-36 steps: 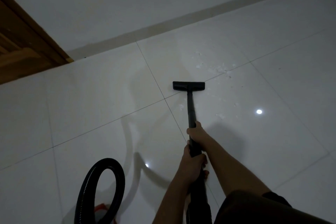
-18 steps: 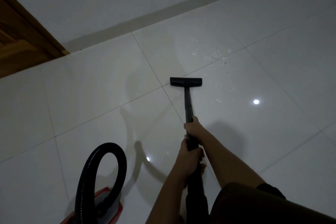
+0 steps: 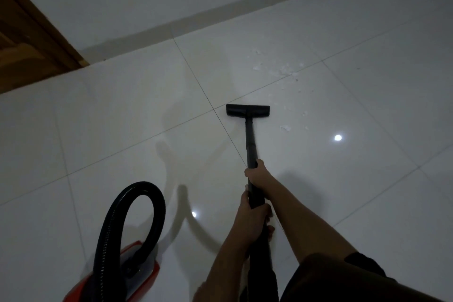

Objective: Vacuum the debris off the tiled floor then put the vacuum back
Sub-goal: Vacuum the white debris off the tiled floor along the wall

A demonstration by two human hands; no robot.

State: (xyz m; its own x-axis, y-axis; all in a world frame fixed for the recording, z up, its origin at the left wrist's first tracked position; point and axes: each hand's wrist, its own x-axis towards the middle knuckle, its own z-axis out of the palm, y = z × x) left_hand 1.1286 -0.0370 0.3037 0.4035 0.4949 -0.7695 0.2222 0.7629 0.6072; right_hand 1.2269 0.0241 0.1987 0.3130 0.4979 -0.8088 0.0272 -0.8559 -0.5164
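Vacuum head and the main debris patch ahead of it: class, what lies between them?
In the head view, mostly bare glossy tile, crossed by a grout line, separates the vacuum head from the debris patch.

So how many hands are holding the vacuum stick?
2. The right hand grips the black wand farther along, toward the nozzle; the left hand grips it just behind, nearer the person.
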